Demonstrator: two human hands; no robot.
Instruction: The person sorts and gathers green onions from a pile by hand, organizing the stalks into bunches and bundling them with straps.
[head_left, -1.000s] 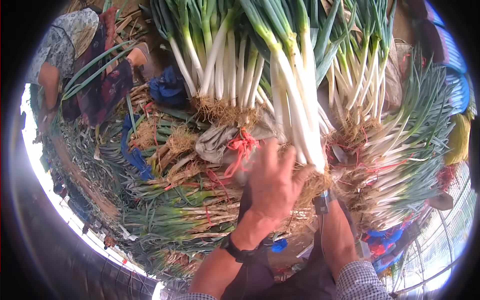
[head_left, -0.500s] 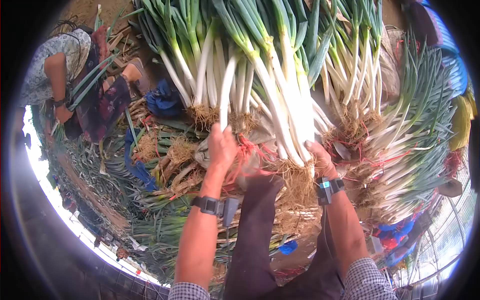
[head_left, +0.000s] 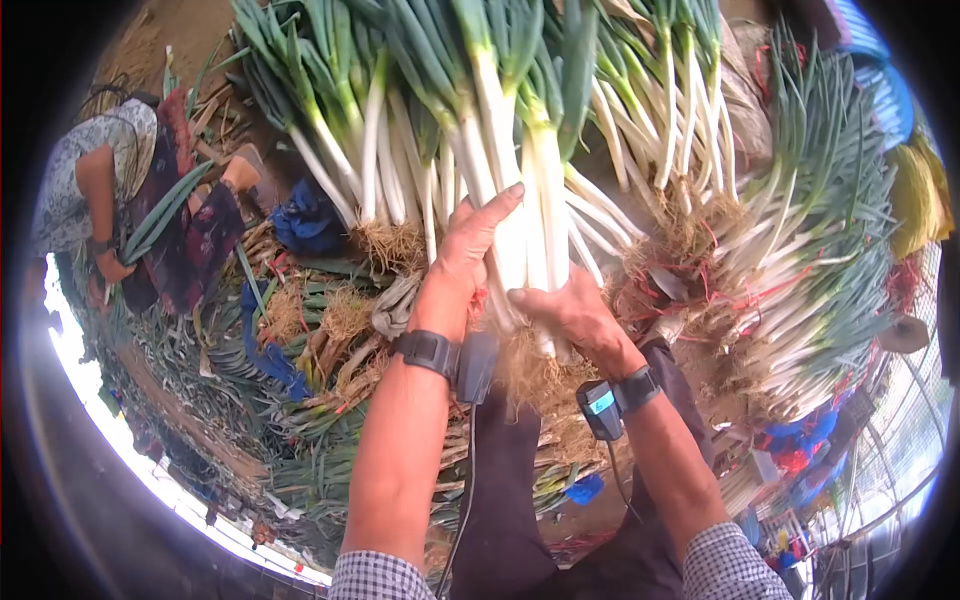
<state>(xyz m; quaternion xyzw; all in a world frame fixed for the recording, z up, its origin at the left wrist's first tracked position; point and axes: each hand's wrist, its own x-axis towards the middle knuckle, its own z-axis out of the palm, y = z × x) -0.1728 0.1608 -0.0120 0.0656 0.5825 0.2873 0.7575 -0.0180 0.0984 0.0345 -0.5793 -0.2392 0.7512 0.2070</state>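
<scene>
Currently holding a bundle of large green onions (head_left: pixel 540 200) near the centre of the frame, leaves toward the top edge and roots (head_left: pixel 530 375) below the palms. Pressing the left hand (head_left: pixel 465 245) against the left side of the white stalks, thumb stretched up along them; curling the right hand (head_left: pixel 580 312) lower on the right side, thumb across the front. Cannot tell how far the fingers reach behind the stalks. Wearing a dark wristband (head_left: pixel 430 352) on the left arm and checked sleeves (head_left: pixel 380 577) at the bottom edge. Can see a second bunch (head_left: pixel 335 165) in the upper left, just beside the held one, a third bunch (head_left: pixel 685 130) in the upper right, and a heap of onions (head_left: pixel 810 235) at right. Can also see a blue bag (head_left: pixel 305 217) left of centre and, at far left, a person (head_left: pixel 95 180) gripping long green leaves (head_left: pixel 165 215).
</scene>
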